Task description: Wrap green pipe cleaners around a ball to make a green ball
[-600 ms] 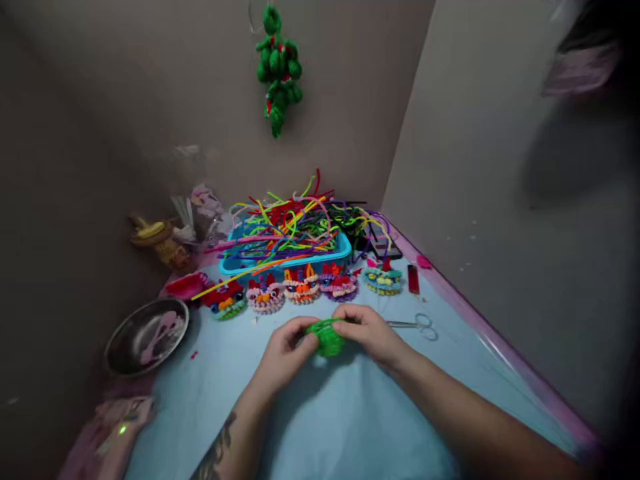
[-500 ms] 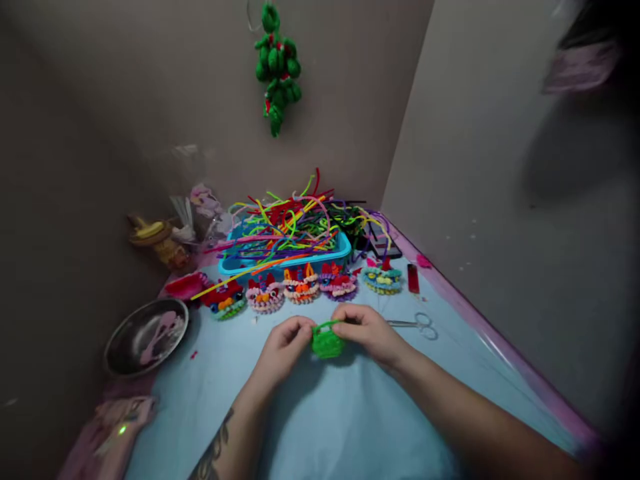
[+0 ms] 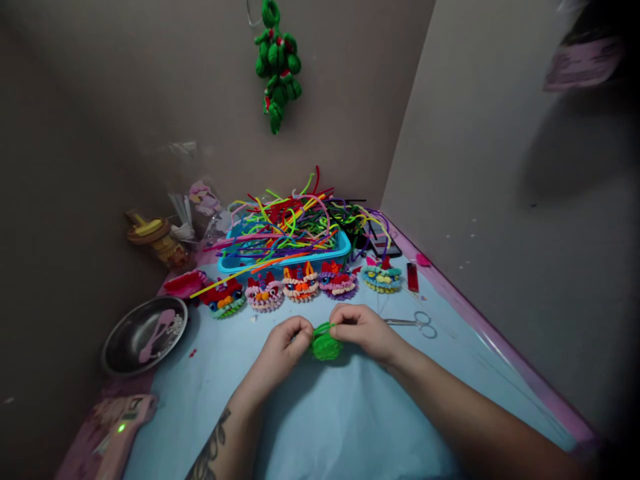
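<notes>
A small bright green pipe-cleaner piece (image 3: pixel 327 347), rounded and fuzzy, is stretched between my two hands above the blue table cover. My left hand (image 3: pixel 289 343) pinches its left end between thumb and forefinger. On the other side my right hand (image 3: pixel 356 331) pinches the upper right end, close to a thin green strand running along the top. Both sets of fingers are closed, and the fingertips hide the ends of the piece. Just right of my right hand lie the scissors (image 3: pixel 407 323), their blades partly behind it.
Behind my hands stands a row of colourful pipe-cleaner faces (image 3: pixel 301 283). Further back, a blue basket (image 3: pixel 285 265) overflows with loose pipe cleaners. At left are a metal bowl (image 3: pixel 117 340) holding pink spoon-like pieces and a pink device (image 3: pixel 127 420) with a green light. A red lighter-like object (image 3: pixel 413 278) lies right.
The green piece has tilted slightly between my fingers, and its top strand now lies closer to the body. My hands stay in nearly the same place, still pinching it.
</notes>
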{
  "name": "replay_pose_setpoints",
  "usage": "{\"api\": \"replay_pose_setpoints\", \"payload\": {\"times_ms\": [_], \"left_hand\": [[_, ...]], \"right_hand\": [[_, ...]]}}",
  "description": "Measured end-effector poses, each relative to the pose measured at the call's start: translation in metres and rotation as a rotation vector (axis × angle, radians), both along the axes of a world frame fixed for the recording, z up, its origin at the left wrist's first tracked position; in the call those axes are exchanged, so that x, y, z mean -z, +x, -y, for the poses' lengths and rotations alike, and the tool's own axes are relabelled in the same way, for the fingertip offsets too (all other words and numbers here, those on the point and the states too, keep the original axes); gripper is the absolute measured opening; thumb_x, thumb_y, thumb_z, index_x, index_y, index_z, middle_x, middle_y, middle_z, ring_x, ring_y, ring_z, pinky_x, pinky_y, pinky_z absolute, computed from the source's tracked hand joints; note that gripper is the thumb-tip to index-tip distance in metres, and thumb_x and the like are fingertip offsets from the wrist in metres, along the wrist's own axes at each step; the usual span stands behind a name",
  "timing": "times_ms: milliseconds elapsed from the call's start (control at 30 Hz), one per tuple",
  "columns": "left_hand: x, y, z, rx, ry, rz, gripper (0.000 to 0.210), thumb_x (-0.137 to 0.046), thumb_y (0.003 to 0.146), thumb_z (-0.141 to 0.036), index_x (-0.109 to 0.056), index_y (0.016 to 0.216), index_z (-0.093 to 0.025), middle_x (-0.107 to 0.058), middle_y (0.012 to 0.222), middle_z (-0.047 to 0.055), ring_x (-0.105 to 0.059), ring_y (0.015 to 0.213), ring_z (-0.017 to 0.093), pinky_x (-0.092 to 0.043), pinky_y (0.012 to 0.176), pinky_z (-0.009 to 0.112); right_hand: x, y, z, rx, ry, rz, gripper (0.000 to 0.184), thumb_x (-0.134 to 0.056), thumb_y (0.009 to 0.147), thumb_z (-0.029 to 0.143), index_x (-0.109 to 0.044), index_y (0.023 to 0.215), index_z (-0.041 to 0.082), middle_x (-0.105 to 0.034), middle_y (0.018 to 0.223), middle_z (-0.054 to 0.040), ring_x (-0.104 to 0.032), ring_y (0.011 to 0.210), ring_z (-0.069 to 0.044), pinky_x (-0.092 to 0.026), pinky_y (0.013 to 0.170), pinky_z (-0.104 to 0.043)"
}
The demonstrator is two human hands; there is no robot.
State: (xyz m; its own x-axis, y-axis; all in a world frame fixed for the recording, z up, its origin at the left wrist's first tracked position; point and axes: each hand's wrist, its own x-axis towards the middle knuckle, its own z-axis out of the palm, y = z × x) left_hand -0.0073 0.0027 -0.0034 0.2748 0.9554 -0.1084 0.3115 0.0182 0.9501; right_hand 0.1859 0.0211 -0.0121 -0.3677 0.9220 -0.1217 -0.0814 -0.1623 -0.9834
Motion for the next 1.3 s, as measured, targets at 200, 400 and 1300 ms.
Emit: {"api": "replay_pose_setpoints", "payload": {"times_ms": [200, 400, 1300], "left_hand": [[0.007, 0.01, 0.001, -0.202, 0.035, 0.282, 0.052, -0.063, 0.076, -0.046, -0.051, 0.121, -0.022, -0.055, 0.123, 0.012, -0.055, 0.107, 0.025, -0.047, 0.084, 0.035], [0.025, 0.022, 0.005, -0.178, 0.266, 0.124, 0.074, -0.074, 0.069, -0.032, -0.038, 0.134, -0.028, -0.034, 0.143, 0.012, -0.037, 0.13, 0.031, -0.043, 0.097, 0.042], [0.022, 0.024, 0.003, -0.35, -0.258, 0.473, 0.063, -0.073, 0.065, -0.055, -0.048, 0.109, -0.017, -0.06, 0.106, 0.009, -0.059, 0.093, 0.02, -0.048, 0.073, 0.028]], "right_hand": [[0.005, -0.007, -0.001, 0.149, -0.201, -0.273, 0.029, -0.078, 0.061, 0.037, -0.059, 0.063, 0.015, -0.056, 0.058, 0.003, -0.048, 0.056, -0.01, -0.036, 0.058, -0.024], [0.006, -0.02, 0.004, 0.244, -0.346, -0.47, 0.033, -0.083, 0.057, 0.036, -0.06, 0.07, 0.016, -0.063, 0.069, -0.0004, -0.059, 0.067, -0.015, -0.046, 0.066, -0.029], [0.001, -0.013, 0.003, 0.095, -0.03, -0.055, 0.036, -0.07, 0.068, 0.048, -0.054, 0.065, 0.017, -0.046, 0.058, 0.0052, -0.037, 0.053, -0.009, -0.028, 0.053, -0.023]]}}
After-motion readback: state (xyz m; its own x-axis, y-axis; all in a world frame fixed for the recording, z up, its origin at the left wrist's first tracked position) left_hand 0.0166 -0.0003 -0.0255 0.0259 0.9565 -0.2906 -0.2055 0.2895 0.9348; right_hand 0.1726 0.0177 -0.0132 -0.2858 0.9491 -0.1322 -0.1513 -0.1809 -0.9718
